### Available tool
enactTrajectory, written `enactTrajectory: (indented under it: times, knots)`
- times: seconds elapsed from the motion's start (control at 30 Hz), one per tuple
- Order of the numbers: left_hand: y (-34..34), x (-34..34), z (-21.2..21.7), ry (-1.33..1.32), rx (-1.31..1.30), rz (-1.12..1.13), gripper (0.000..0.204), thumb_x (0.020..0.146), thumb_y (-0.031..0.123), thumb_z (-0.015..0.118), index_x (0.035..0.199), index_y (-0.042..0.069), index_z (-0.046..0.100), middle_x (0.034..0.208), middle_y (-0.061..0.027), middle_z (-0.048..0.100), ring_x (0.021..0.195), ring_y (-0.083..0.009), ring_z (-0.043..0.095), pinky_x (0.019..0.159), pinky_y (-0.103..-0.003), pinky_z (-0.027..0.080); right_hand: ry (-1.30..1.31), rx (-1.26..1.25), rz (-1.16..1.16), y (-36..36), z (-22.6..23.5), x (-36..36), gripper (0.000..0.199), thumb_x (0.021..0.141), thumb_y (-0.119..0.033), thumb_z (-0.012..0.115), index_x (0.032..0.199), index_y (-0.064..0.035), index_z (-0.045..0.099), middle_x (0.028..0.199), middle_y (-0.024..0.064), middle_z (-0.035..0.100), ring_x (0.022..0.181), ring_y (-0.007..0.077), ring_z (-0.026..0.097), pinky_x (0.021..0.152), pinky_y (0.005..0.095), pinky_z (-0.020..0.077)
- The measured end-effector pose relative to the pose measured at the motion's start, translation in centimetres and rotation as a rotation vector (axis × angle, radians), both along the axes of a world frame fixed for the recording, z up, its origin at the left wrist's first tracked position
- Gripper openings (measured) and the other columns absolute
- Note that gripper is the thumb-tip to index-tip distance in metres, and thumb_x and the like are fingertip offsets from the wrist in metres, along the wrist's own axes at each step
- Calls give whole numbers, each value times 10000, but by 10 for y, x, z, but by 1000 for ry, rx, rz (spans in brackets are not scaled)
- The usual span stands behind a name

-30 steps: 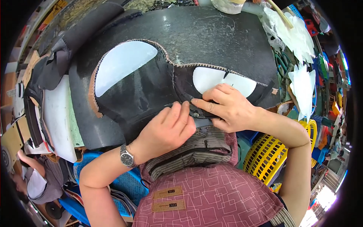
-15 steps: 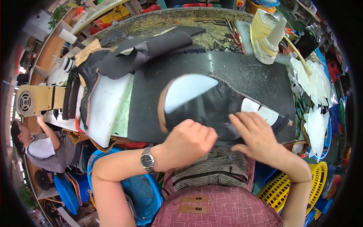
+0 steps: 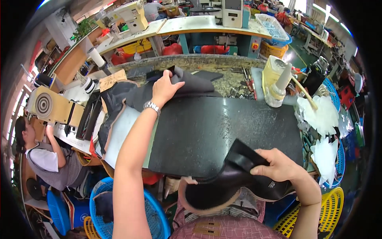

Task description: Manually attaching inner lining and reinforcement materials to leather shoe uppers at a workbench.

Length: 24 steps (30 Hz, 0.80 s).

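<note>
My right hand [image 3: 278, 165] grips a folded black leather shoe upper [image 3: 234, 179] with a tan stitched edge, held at the near edge of the black work mat [image 3: 223, 127], close to my body. My left hand [image 3: 165, 88], with a metal wristwatch, reaches far across the mat and pinches the top dark grey piece of a stack of cut pieces [image 3: 187, 83] at the back of the bench. More dark pieces and a white foam sheet [image 3: 119, 131] lie left of the mat.
A yellowish glue jar with a white cone nozzle [image 3: 276, 79] stands at the mat's back right. White cut pieces [image 3: 322, 119] pile on the right. Blue [image 3: 131, 207] and yellow baskets [image 3: 314, 219] sit below the bench. A seated person [image 3: 43, 155] works at the left. Machines line the far benches.
Both hands were pressing on the upper on the mat. Now the right hand has lifted it off toward my body, and the left hand has reached out to the far stack.
</note>
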<state>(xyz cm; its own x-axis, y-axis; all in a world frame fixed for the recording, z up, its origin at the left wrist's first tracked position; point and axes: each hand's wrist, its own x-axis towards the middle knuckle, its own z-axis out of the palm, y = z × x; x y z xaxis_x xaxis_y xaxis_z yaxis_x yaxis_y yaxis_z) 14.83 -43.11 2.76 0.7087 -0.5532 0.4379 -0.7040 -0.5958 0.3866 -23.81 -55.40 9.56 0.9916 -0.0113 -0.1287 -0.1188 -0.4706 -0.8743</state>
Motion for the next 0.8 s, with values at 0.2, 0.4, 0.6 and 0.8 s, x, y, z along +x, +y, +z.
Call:
enactTrajectory:
  times: [0.2, 0.4, 0.6, 0.8]
  knots:
    - [-11, 47, 26, 347, -320, -224, 311, 686, 216, 683, 930, 30, 629, 879, -120, 663, 785, -236, 628, 737, -328, 479, 228, 208, 26, 1, -13, -9, 296, 800, -105, 656, 1065, 1, 579, 864, 2, 616, 805, 69, 499, 744, 238, 434]
    - [6, 21, 161, 303, -552, -696, 364, 801, 26, 580, 1150, 8, 479, 1022, -47, 595, 885, -116, 552, 803, -266, 447, 235, 481, -134, -19, -33, -28, 263, 795, -57, 645, 1037, 27, 586, 867, -11, 621, 799, 62, 516, 745, 241, 447]
    - [13, 35, 135, 531, -365, -508, 328, 804, 0, 574, 1127, -22, 518, 976, -59, 615, 830, -117, 565, 758, -267, 466, -366, -56, 187, 2, -21, 43, 306, 750, -105, 641, 1044, -37, 594, 1226, 168, 464, 1093, 313, 499, 908, 366, 409]
    - [7, -10, 82, 852, -200, -509, 140, 794, 51, 628, 927, 8, 622, 829, -14, 634, 691, -77, 571, 638, -245, 474, -430, -431, 15, -6, -27, 167, 295, 730, -183, 649, 982, -31, 629, 1324, 200, 379, 1027, 373, 526, 876, 391, 426]
